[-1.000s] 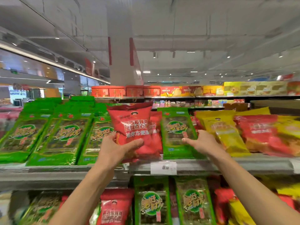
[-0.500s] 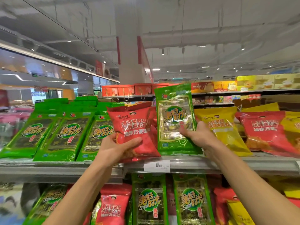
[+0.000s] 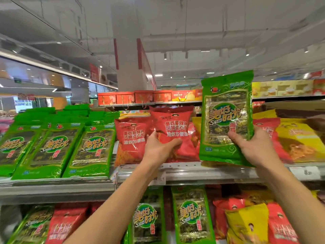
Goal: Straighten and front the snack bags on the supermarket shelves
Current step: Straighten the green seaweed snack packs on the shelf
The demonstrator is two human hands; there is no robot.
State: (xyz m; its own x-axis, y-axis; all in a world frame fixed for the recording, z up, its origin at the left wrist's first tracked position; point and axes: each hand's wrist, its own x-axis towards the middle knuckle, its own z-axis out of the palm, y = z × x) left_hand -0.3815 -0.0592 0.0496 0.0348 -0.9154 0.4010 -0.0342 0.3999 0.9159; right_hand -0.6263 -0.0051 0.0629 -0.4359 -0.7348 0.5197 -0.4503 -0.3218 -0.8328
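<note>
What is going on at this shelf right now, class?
A person is tidying snack bags on a supermarket shelf. The right hand holds a green seaweed bag upright, lifted in front of the red and yellow bags. The left hand has a grip on a red noodle-snack bag at the shelf front, beside another red bag. A row of green bags lies fronted further left. The lifted green bag is not yet placed.

Both hands at the upper shelf (image 3: 202, 170).
Left hand (image 3: 158, 150) grips red snack bag (image 3: 173, 131); right hand (image 3: 255, 147) holds green seaweed bag (image 3: 226, 111) upright, raised.
</note>
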